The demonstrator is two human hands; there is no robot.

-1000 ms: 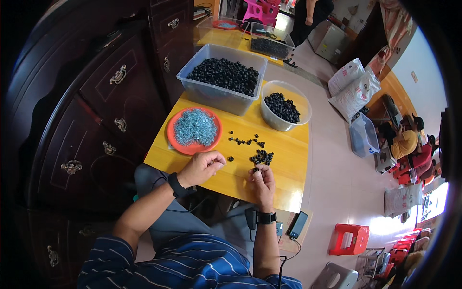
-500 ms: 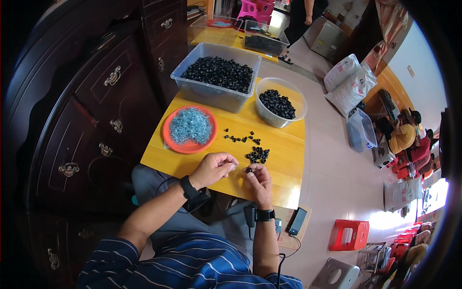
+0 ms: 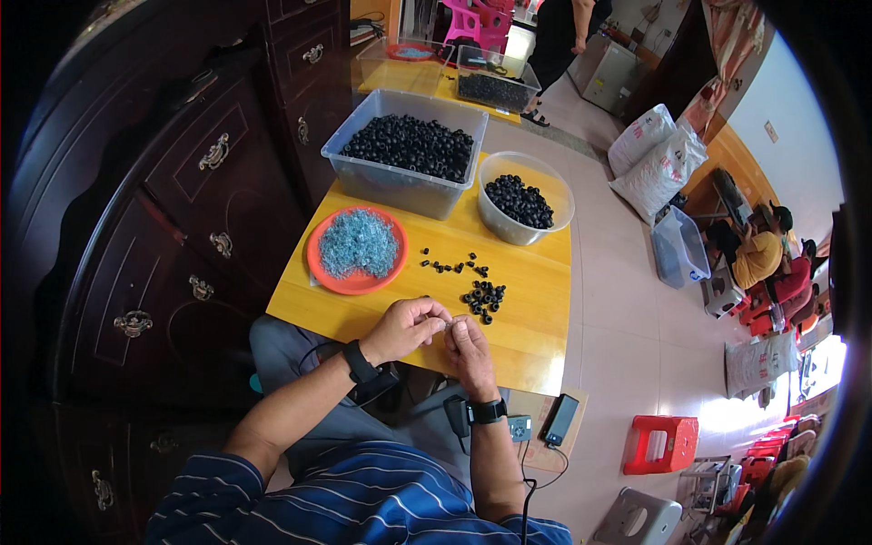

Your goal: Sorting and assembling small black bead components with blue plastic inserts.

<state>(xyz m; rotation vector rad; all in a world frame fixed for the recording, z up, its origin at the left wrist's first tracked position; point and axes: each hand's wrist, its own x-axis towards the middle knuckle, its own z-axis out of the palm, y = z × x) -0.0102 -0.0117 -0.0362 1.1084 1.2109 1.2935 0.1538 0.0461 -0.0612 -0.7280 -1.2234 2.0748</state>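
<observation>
My left hand (image 3: 406, 329) and my right hand (image 3: 471, 354) meet fingertip to fingertip over the near edge of the yellow table. Both are closed in a pinch. A small black ring-shaped part sits in my right fingers, mostly covered by them now. What my left fingertips pinch is too small to make out. Just beyond my right hand lies a loose pile of black ring-shaped parts (image 3: 484, 297), with a scattered row of more behind it. Left of these, a red plate (image 3: 318, 265) carries a heap of small clear bluish pieces (image 3: 358, 243).
At the table's back stand a clear bin (image 3: 400, 186) and a round tub (image 3: 520, 232), both holding black parts. A cabinet (image 3: 182, 300) rises on the left. A phone (image 3: 561, 420) with a cable lies near my right forearm. Red stool (image 3: 661, 445), sacks (image 3: 656, 163) and other people are rightward.
My right hand has moved left and slightly away from me, bringing its fingertips against those of my left. The black part, visible in it before, is now mostly hidden.
</observation>
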